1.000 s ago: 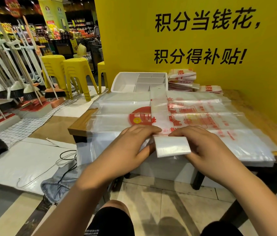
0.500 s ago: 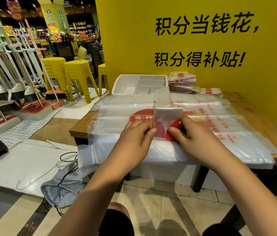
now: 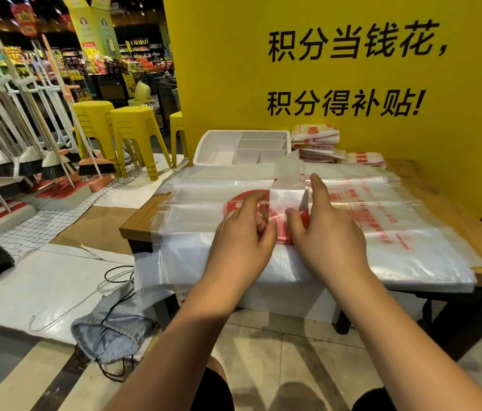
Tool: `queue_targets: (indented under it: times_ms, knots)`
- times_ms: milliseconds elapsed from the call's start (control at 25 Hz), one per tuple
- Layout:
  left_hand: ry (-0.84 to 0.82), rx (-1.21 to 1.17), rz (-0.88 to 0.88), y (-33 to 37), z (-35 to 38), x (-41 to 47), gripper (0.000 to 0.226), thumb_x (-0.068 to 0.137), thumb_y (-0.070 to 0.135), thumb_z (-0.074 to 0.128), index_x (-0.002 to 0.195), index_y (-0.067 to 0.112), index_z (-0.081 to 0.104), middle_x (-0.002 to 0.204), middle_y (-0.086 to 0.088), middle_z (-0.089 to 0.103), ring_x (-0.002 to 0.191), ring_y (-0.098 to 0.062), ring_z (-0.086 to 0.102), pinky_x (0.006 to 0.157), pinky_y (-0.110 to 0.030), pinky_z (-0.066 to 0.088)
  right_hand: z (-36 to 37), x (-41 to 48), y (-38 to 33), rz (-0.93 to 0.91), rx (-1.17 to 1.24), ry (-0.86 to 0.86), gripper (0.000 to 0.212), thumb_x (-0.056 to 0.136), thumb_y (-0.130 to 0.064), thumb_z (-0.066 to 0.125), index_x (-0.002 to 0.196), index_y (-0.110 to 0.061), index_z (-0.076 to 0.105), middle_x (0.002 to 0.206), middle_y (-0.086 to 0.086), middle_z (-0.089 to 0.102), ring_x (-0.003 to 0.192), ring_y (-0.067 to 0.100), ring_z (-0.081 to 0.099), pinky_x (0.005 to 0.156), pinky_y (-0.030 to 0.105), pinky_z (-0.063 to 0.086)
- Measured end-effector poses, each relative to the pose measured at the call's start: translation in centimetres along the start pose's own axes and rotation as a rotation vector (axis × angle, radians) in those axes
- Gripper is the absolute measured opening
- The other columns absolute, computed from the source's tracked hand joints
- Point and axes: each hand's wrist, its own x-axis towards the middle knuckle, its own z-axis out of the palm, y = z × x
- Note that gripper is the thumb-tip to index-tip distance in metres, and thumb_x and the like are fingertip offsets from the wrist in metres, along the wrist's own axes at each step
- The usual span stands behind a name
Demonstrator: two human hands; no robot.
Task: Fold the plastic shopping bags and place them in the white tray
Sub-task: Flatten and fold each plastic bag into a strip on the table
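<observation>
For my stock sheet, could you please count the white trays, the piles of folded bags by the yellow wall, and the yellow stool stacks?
White tray: 1
Piles of folded bags: 2
Yellow stool stacks: 3
Total: 6

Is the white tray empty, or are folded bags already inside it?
Empty, as far as visible: the white tray shows bare compartments; folded bags lie beside it.
</observation>
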Motion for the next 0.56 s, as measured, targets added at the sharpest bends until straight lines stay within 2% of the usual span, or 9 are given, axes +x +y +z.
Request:
queue_targets:
  times_ms: [80,200,280,360,440,560]
  knots:
    - [-0.001,0.019,0.013,0.1,0.0,0.1,0.035,0.095,0.028,0.059,0.129,0.032,0.052,0.088,0.010,0.061,0.085,-0.011,0.060,0.076,-0.032,0.053,-0.1,0.1,-0.3,0.014,-0.029,0.023,0.061,0.098,-0.041,0.050,0.151,-0.022,0.028,0.092,0.013,0.070,0.089,0.039,0.065,0.063,0.037,0.041]
    - [-0.004,0.040,0.047,-0.3,0.3,0.6,0.016,0.096,0.025,0.058,0.110,0.028,0.065,0.087,0.012,0.063,0.084,-0.010,0.059,0.077,-0.035,0.053,0.0,0.0,-0.4,-0.003,-0.093,0.036,0.042,0.098,-0.039,0.048,0.134,-0.019,0.045,0.097,0.013,0.068,0.090,0.039,0.064,0.063,0.036,0.040]
    - [-0.020,0.071,0.073,-0.6,0.6,1.0,0.015,0.096,0.025,0.057,0.105,0.025,0.070,0.093,0.009,0.067,0.089,-0.012,0.059,0.081,-0.039,0.051,0.0,-0.1,-0.4,-0.012,-0.162,0.020,0.036,0.098,-0.038,0.046,0.126,-0.016,0.053,0.108,0.012,0.061,0.095,0.036,0.061,0.065,0.035,0.036]
    - [-0.031,0.145,0.094,-0.8,0.9,1.2,0.019,0.098,0.026,0.055,0.108,0.023,0.071,0.101,0.005,0.067,0.099,-0.017,0.056,0.088,-0.041,0.049,0.1,0.1,-0.1,-0.043,-0.231,-0.013,0.036,0.099,-0.037,0.043,0.120,-0.013,0.059,0.115,0.012,0.055,0.099,0.034,0.057,0.068,0.034,0.036]
    - [-0.050,0.197,0.102,-1.1,1.0,1.0,0.023,0.099,0.028,0.054,0.113,0.021,0.071,0.108,0.001,0.063,0.110,-0.019,0.049,0.095,-0.041,0.045,0.2,0.5,0.6,-0.115,-0.293,-0.070,0.041,0.101,-0.036,0.038,0.125,-0.011,0.060,0.132,0.011,0.052,0.116,0.032,0.052,0.083,0.037,0.042]
    - [-0.153,0.252,0.170,-1.5,0.5,1.3,0.026,0.102,0.033,0.049,0.118,0.022,0.066,0.134,0.002,0.054,0.131,-0.017,0.036,0.109,-0.039,0.035,-0.2,1.2,1.9,-0.208,-0.306,-0.220,0.052,0.105,-0.039,0.027,0.149,-0.015,0.040,0.160,0.003,0.031,0.144,0.024,0.030,0.113,0.040,0.029]
